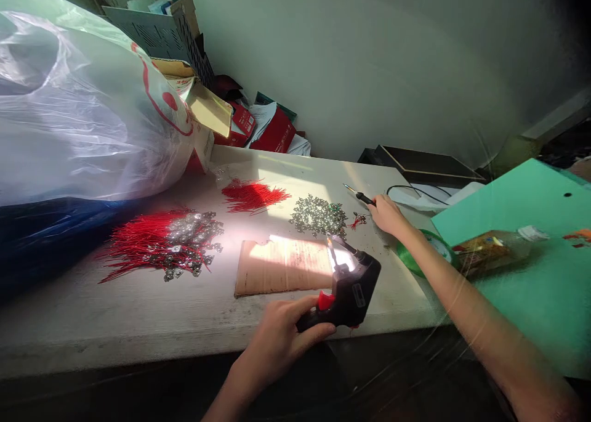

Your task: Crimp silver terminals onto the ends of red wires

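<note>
My left hand grips a black glue gun with a red trigger, held over a torn cardboard sheet near the table's front edge. My right hand holds a black-handled soldering iron, its metal tip pointing away to the left. A small red tassel lies just left of that hand, beside a heap of silver metal charms. Further left are a bundle of red threads and a tangled pile of red threads with charms.
A large plastic bag fills the left side, against stacked boxes and papers. A green ribbon spool, a plastic bottle and a green board lie at right. A black cord runs along the back of the table.
</note>
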`<action>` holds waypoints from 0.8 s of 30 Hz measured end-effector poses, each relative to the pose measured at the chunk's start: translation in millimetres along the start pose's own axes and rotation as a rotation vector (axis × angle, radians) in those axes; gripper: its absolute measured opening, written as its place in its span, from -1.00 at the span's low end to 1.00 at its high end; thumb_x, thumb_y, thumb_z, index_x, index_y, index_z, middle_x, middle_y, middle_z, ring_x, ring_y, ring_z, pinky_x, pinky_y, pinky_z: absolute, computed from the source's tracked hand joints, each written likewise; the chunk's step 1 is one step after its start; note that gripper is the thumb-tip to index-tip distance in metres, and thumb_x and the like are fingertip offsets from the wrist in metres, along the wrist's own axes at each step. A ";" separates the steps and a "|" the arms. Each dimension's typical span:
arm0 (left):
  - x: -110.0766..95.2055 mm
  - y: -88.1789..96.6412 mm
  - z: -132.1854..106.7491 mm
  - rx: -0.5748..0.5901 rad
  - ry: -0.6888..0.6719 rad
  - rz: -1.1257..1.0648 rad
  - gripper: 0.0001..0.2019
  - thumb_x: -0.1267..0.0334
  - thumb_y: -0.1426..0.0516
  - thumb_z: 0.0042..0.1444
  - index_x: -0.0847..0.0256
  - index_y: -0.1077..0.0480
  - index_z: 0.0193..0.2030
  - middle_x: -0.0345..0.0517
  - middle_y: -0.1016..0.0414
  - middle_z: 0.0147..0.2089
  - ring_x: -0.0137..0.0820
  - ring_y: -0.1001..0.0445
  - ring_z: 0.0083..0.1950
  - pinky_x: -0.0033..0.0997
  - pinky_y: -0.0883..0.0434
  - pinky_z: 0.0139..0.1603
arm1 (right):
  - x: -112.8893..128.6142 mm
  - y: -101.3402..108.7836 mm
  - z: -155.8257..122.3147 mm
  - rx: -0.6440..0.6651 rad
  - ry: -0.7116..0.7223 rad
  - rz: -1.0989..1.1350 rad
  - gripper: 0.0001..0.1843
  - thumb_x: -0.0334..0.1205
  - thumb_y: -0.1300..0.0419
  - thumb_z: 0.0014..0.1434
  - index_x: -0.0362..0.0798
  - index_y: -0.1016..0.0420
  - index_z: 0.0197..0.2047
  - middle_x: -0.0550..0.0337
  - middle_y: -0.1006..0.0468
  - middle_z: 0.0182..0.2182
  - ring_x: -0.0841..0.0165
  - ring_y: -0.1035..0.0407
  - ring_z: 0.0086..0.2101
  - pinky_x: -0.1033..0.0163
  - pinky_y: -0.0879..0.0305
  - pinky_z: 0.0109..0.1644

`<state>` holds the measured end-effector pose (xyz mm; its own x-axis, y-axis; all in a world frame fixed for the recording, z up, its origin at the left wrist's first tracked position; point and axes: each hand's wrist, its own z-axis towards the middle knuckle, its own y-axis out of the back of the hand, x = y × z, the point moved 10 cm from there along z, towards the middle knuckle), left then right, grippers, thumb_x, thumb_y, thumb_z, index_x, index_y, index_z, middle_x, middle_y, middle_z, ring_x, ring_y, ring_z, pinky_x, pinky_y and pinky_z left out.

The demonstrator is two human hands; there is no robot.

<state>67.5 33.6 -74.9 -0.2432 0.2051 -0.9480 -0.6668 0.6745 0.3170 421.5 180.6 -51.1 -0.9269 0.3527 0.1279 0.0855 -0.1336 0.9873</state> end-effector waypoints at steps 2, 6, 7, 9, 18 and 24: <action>0.7 -0.4 -0.2 0.006 0.004 -0.006 -0.69 -0.04 -0.23 0.32 0.01 -0.58 0.10 -0.32 -0.47 -0.28 -0.49 -0.27 -0.29 -0.50 -0.17 -0.20 | -0.7 -2.4 0.1 -0.004 0.005 -0.003 -0.70 -0.10 -0.08 0.45 -0.15 -0.42 0.05 0.04 -0.45 0.00 0.36 -0.38 -0.05 0.16 -0.39 0.09; 2.3 -1.0 0.1 0.013 0.010 -0.015 -0.68 -0.06 -0.23 0.32 -0.01 -0.58 0.09 -0.33 -0.49 -0.25 -0.49 -0.30 -0.27 -0.50 -0.17 -0.20 | -4.8 -8.9 -0.2 -0.006 -0.002 -0.002 -0.68 -0.08 -0.12 0.43 -0.17 -0.43 0.05 0.00 -0.45 0.00 0.35 -0.38 -0.05 0.15 -0.39 0.10; 2.2 -0.6 0.3 0.009 0.009 -0.011 -0.68 -0.07 -0.23 0.32 -0.02 -0.58 0.09 -0.34 -0.47 -0.27 -0.49 -0.29 -0.27 -0.51 -0.16 -0.20 | -6.0 -10.9 0.0 -0.001 -0.006 0.002 -0.67 -0.07 -0.13 0.42 -0.18 -0.44 0.03 0.00 -0.46 -0.02 0.35 -0.38 -0.06 0.15 -0.39 0.09; 2.1 -0.3 0.5 0.007 0.011 0.002 -0.69 -0.07 -0.23 0.31 -0.04 -0.58 0.09 -0.35 -0.44 -0.29 -0.51 -0.27 -0.29 -0.51 -0.15 -0.21 | -7.5 -14.3 0.8 0.010 -0.012 0.017 -0.68 -0.06 -0.17 0.40 -0.18 -0.46 -0.03 0.02 -0.47 -0.07 0.35 -0.38 -0.08 0.14 -0.38 0.10; 0.1 -1.3 -0.3 0.013 -0.006 -0.021 -0.68 -0.06 -0.21 0.33 -0.01 -0.57 0.10 -0.32 -0.43 -0.30 -0.49 -0.24 -0.30 -0.51 -0.14 -0.22 | 3.0 33.2 -31.0 -0.229 0.011 0.367 -0.79 -0.21 -0.18 0.26 -0.13 -0.49 -0.09 -0.10 -0.51 -0.02 0.20 -0.39 0.02 0.01 -0.29 0.26; 3.7 -1.6 1.2 0.002 -0.005 -0.002 -0.69 -0.04 -0.22 0.33 0.02 -0.57 0.08 -0.31 -0.38 -0.36 -0.49 -0.21 -0.34 -0.48 -0.11 -0.26 | -8.1 66.3 -156.4 -0.476 -0.107 0.784 -0.69 0.03 -0.08 0.37 -0.03 -0.37 -0.04 0.03 -0.52 -0.17 0.26 -0.49 -0.20 0.09 -0.47 -0.01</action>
<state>68.5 34.2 -79.0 -0.2378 0.2073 -0.9489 -0.6660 0.6763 0.3146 377.6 24.1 -1.3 -0.6264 0.0815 0.7752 0.4933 -0.7285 0.4752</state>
